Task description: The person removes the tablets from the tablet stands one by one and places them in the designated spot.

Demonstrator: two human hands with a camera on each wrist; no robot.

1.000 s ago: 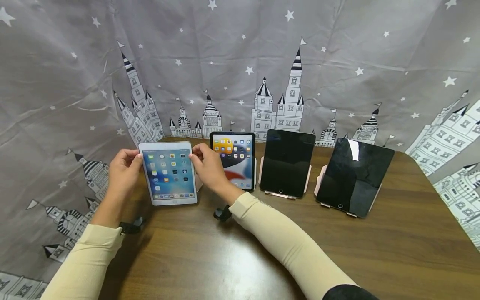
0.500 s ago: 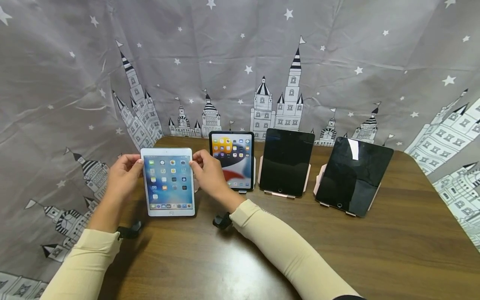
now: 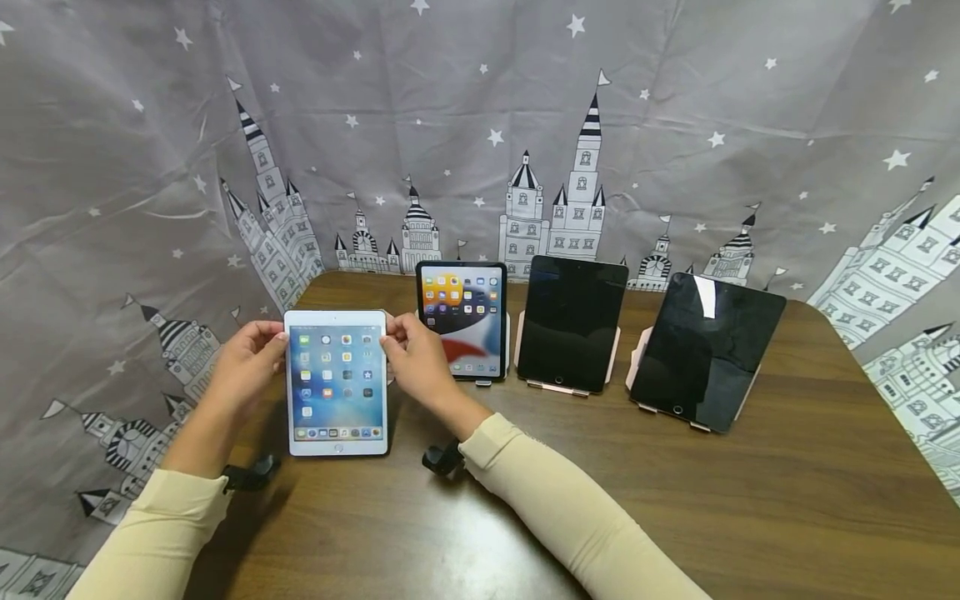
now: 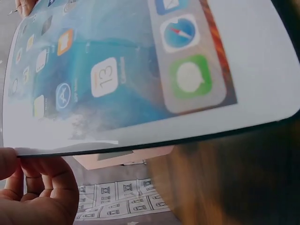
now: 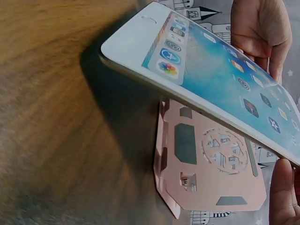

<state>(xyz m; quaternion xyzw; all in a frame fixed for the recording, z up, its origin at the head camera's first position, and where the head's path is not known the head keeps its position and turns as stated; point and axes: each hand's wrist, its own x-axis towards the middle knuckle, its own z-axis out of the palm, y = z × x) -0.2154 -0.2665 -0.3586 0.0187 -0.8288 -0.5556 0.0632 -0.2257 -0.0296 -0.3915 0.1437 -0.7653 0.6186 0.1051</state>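
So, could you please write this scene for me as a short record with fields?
Held item: white iPad, screen lit
Left hand: fingers and thumb pinch its left edge
Right hand: fingers and thumb pinch its right edge
Behind held item: pink tablet stand
Other tablets, left to right: lit black-framed iPad; middle dark-screened tablet; rightmost dark-screened tablet
Surface: wooden table
Backdrop: grey castle-print cloth

On the brown wooden table (image 3: 712,500), a flat pink stand (image 5: 211,183) lies behind the white-framed rectangular tablet (image 3: 336,383), which is between the bare left hand (image 3: 243,367) and bare right hand (image 3: 420,358). Farther right stand a black-framed lit tablet (image 3: 471,329), a black dark-screened tablet (image 3: 573,325) and another black rectangular tablet (image 3: 707,354), all before the grey castle-printed fabric (image 3: 420,83).
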